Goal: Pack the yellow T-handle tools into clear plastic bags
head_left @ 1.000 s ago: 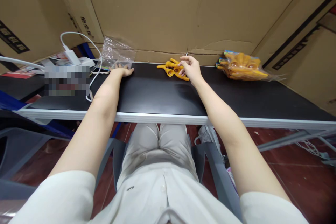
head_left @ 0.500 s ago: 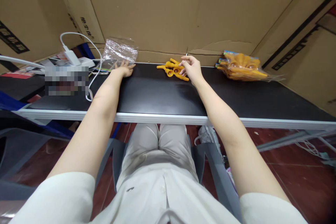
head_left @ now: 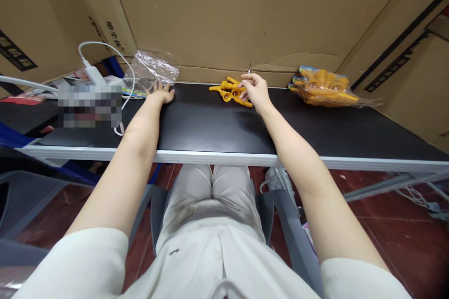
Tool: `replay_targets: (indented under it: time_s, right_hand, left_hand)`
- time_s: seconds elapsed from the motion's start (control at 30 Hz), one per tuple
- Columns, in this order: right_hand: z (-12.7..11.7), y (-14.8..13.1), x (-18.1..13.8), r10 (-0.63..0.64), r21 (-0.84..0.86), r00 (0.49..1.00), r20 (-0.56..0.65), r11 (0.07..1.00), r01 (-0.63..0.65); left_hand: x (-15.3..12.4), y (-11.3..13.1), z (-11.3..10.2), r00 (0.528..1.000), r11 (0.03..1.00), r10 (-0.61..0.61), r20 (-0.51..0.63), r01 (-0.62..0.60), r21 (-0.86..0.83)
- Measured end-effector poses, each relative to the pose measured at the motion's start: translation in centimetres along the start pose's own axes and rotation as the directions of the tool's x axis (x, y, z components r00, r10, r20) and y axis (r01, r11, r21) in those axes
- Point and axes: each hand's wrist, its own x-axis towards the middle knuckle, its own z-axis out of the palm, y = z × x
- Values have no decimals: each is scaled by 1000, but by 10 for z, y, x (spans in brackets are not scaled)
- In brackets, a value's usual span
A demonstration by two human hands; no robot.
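Note:
My left hand (head_left: 162, 94) lies with fingers spread at the near edge of a crumpled clear plastic bag (head_left: 154, 66). A coloured strip shows beside the bag. My right hand (head_left: 257, 93) is closed, with a thin, pale pointed tool (head_left: 249, 71) sticking up from its fingers. The rest of that tool is hidden, so its kind cannot be made out. Just left of my right hand, orange-yellow plastic pieces with round cups (head_left: 227, 96) lie on the black table (head_left: 210, 126), partly covered by my fingertips.
Bagged orange-yellow pieces (head_left: 326, 88) are piled at the right of the table. A white charger (head_left: 95, 76) with a looping cable stands on the left, near a blurred-out patch. Cardboard panels (head_left: 210, 14) rise behind the table. Grey chair arms (head_left: 280, 215) flank my legs.
My left hand has shifted slightly left, and the clear bag has slid left with it. My right hand and the orange-yellow pieces stay in place.

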Motion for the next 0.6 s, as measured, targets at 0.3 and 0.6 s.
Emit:
replay_targets:
  time_s: [0.3,0.6]
  right_hand:
    - [4,-12,-12,68,179,997,-19,982,-64]
    - [-11,-17,1,93,166,979,-180,984,-63]
  left_hand:
    - [2,-2,-1,993,995,93,-75,-94,-15]
    - [-5,10,-19,984,991,133,-116,-136,-18]
